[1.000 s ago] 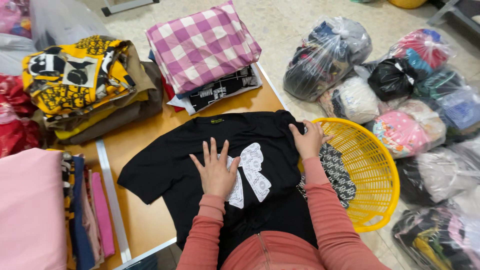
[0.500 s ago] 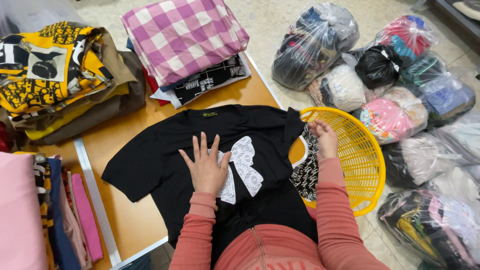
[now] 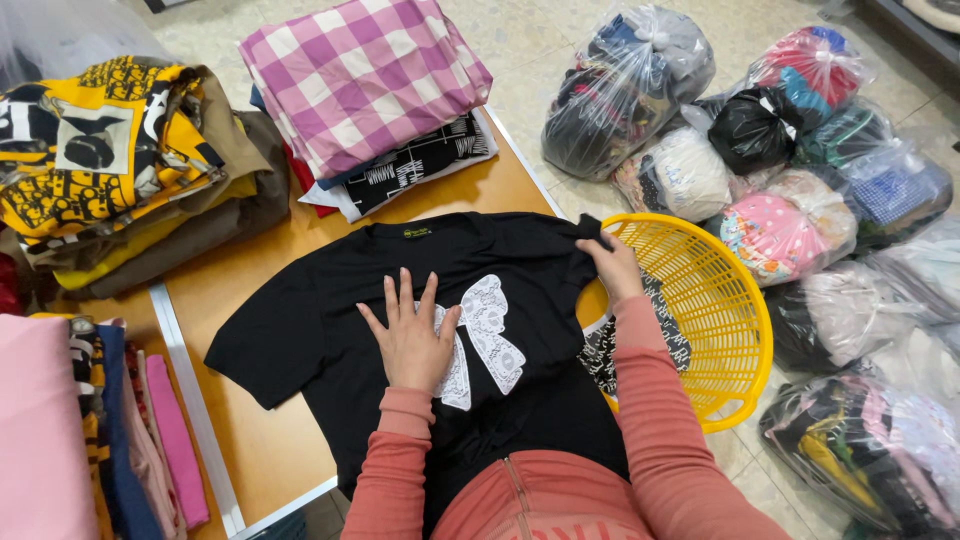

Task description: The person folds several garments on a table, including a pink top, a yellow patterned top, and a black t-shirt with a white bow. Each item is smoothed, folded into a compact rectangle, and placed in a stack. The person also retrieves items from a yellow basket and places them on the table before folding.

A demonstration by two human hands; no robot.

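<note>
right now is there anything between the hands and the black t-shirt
Nothing visible is. The left hand lies flat on the black t-shirt, partly covering its white lace bow. The right hand grips the shirt's sleeve at the table edge, beside the yellow basket.

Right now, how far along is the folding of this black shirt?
Done: the black T-shirt lies flat, front up, on the wooden table, beside stacks of folded clothes. In hand: the left hand presses flat on the white bow print, while the right hand grips the sleeve at the yellow basket. Left: no fold shows yet; both sleeves are still spread out.
</note>
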